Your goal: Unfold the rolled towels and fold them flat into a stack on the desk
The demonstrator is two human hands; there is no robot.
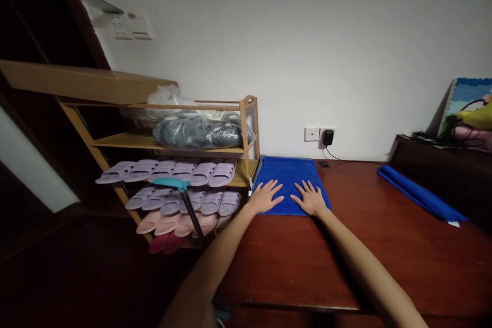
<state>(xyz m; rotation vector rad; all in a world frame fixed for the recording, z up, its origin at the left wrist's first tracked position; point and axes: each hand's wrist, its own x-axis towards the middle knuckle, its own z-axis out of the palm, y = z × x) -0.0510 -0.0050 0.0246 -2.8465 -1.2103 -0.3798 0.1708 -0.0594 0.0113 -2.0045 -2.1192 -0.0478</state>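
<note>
A blue cloth item [288, 177], laid out as a flat rectangle, lies on the reddish-brown wooden table [284, 261] close to the wall. My left hand [267, 197] rests palm down on its left part, fingers spread. On the right part lies my right hand [310, 200], likewise flat with the fingers apart. Neither hand grips anything. Farther right on the table is a second blue cloth item [421, 192], narrow and folded or rolled up, with a white tag at its near end.
Left of the table stands a wooden shoe rack [249, 123] with lilac slippers [184, 170], pink slippers [167, 223], a plastic-wrapped dark bundle [200, 130] and a cardboard box [92, 84]. A black plug adapter [328, 137] sits in the wall socket, its cable trailing right.
</note>
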